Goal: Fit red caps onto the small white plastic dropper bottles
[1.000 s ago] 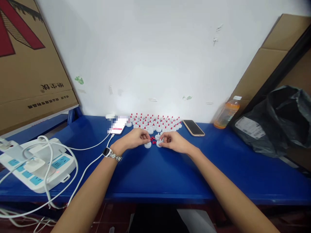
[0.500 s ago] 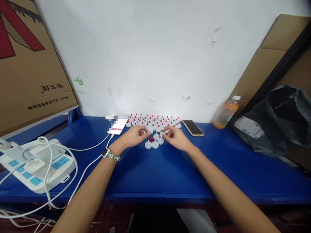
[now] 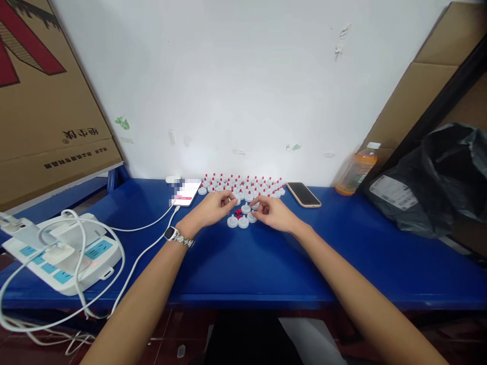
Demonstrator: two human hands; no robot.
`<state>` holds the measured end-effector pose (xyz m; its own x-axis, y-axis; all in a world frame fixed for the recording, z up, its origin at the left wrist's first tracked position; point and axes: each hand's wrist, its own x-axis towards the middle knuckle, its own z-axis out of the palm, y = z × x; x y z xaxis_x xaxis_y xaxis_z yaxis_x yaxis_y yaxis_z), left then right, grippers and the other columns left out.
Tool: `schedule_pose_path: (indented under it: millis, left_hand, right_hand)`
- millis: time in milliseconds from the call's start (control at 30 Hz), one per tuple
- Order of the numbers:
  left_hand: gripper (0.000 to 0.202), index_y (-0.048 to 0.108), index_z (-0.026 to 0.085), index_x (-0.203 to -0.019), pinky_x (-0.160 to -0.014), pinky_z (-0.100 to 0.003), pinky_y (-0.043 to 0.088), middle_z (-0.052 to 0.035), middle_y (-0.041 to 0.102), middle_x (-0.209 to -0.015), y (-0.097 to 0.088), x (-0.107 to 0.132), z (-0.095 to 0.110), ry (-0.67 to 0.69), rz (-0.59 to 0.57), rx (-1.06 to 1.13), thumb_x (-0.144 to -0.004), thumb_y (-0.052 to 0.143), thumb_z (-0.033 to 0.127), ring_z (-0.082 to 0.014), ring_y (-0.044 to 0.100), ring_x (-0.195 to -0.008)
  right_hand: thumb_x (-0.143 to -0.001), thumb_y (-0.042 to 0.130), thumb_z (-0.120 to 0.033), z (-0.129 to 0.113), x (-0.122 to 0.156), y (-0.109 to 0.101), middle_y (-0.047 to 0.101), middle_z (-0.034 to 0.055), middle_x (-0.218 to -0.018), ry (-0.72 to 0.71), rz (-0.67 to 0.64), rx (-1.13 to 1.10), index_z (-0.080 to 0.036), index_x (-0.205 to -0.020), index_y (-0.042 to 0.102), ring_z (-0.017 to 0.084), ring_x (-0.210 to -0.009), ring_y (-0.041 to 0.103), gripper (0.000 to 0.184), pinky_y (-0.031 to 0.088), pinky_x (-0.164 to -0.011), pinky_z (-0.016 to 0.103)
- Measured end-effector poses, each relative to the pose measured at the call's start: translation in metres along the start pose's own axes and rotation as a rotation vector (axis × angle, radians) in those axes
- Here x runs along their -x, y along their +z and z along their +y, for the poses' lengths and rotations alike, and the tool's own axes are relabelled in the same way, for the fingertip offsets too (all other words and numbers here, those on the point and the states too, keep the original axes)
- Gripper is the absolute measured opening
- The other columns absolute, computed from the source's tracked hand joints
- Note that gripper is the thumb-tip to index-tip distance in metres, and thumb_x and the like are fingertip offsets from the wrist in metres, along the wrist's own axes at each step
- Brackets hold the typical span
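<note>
My left hand (image 3: pixel 217 207) is closed, thumb and index finger together at a white nozzle cap (image 3: pixel 238 202) that they partly cover. Opposite it, my right hand (image 3: pixel 273 213) has curled fingers, with thumb and index finger bent toward each other; anything between them is too small to make out. Just below its thumb lies a white nozzle cap (image 3: pixel 251 218). Several small red tips (image 3: pixel 238 213) lie in a little heap between the hands. Around them are more bare white caps (image 3: pixel 243 222). Behind, against the wall, stand many white caps with red tips (image 3: pixel 249 195).
A lit phone (image 3: pixel 186 192) on a cable lies left, a dark phone (image 3: pixel 303 194) right. Further right stand an orange drink bottle (image 3: pixel 355 172) and a black plastic bag (image 3: pixel 411 187). A power strip (image 3: pixel 64 256) with loose white cables occupies the blue table's (image 3: pixel 251 268) left end.
My left hand has shifted slightly right, and the cap at its fingers shows less. My right hand stays near the same caps. The whole view has tilted a little.
</note>
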<state>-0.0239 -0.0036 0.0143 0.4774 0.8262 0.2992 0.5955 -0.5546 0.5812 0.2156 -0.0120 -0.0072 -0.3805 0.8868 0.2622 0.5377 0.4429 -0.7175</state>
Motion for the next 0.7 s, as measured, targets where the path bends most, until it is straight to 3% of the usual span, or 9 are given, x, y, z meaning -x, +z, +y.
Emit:
schedule_pose_path:
  millis: [133,200,300,367,500,600,700]
  left_hand:
    - [0.034,0.063,0.019,-0.086,-0.06,-0.027,0.04,0.0002,0.063,-0.068,0.001,0.0,0.002,0.004,0.0,-0.001,-0.095,0.047,0.048,-0.0145,0.057,-0.062]
    - [0.033,0.063,0.019,-0.086,-0.06,-0.027,0.039,0.0001,0.064,-0.069,0.002,-0.001,0.002,0.015,-0.003,-0.005,-0.095,0.047,0.046,-0.0144,0.057,-0.063]
    - [0.032,0.063,0.019,-0.085,-0.059,-0.027,0.039,0.0,0.064,-0.071,0.005,0.0,0.004,0.025,0.002,-0.015,-0.096,0.047,0.045,-0.0141,0.055,-0.062]
    - [0.031,0.064,0.02,-0.088,-0.062,-0.027,0.041,-0.0011,0.066,-0.077,0.007,0.0,0.006,0.042,0.036,-0.021,-0.096,0.047,0.044,-0.0148,0.057,-0.067]
    - [0.025,0.064,0.02,-0.108,-0.078,-0.031,0.047,-0.0062,0.066,-0.108,0.003,0.0,0.009,0.144,0.194,-0.052,-0.093,0.055,0.039,-0.0192,0.061,-0.094]
    - [0.031,0.063,0.022,-0.115,-0.082,-0.032,0.048,-0.0066,0.064,-0.115,-0.004,0.001,0.006,0.169,0.212,-0.068,-0.088,0.062,0.038,-0.0198,0.06,-0.098]
    - [0.025,0.066,0.021,-0.105,-0.076,-0.03,0.048,-0.0043,0.069,-0.1,-0.011,0.002,-0.006,0.098,0.097,-0.056,-0.087,0.063,0.038,-0.0181,0.062,-0.087]
  right_hand:
    - [-0.08,0.06,-0.024,0.011,-0.005,-0.001,0.055,-0.006,-0.062,0.045,0.178,0.083,-0.018,-0.109,0.062,0.011,-0.055,0.051,0.03,0.038,-0.057,0.024]
    - [-0.081,0.061,-0.026,0.02,-0.009,0.002,0.059,-0.0046,-0.065,0.066,0.16,0.101,-0.018,-0.11,0.063,0.012,-0.057,0.052,0.03,0.038,-0.057,0.024]
    - [-0.084,0.058,-0.028,0.024,-0.012,0.004,0.062,-0.0023,-0.066,0.046,0.148,0.071,-0.017,-0.095,0.066,0.012,-0.057,0.053,0.017,0.039,-0.057,0.025]
    - [-0.085,0.058,-0.029,0.018,-0.011,0.004,0.064,-0.0003,-0.068,0.01,0.227,0.037,-0.017,-0.088,0.066,0.013,-0.059,0.055,0.015,0.041,-0.058,0.025]
    - [-0.086,0.06,-0.032,-0.011,-0.009,0.008,0.069,0.0028,-0.08,-0.107,0.408,-0.093,-0.018,-0.091,0.067,0.015,-0.073,0.062,0.016,0.046,-0.065,0.026]
    - [-0.087,0.06,-0.031,-0.029,-0.014,0.019,0.072,0.0021,-0.083,-0.168,0.308,-0.139,-0.02,-0.093,0.069,0.016,-0.077,0.065,0.015,0.048,-0.07,0.027]
    - [-0.087,0.062,-0.03,-0.035,-0.023,0.031,0.074,0.0019,-0.085,-0.153,0.18,-0.008,-0.022,-0.092,0.073,0.017,-0.079,0.065,0.015,0.047,-0.073,0.029]
